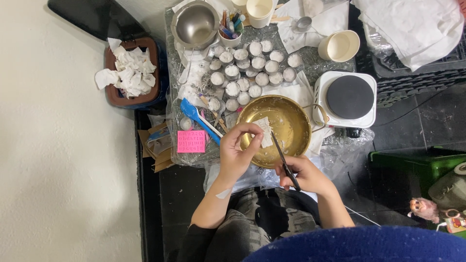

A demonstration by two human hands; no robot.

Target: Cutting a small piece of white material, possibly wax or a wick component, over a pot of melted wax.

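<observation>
My left hand (238, 153) pinches a small white slab of wax (266, 131) and holds it over a brass-coloured bowl (297, 112) smeared with white residue. My right hand (303, 173) grips a pair of black scissors (284, 159), blades pointing up toward the slab's lower edge. Both hands hover at the bowl's near rim, above my lap.
Several small round tins of white wax (252, 68) stand behind the bowl. A blue spatula (196, 116), a pink silicone mould (191, 141), a steel pot (195, 24), two cream cups (340, 46), a white hotplate (347, 99) and a bin of crumpled tissues (131, 73) surround them.
</observation>
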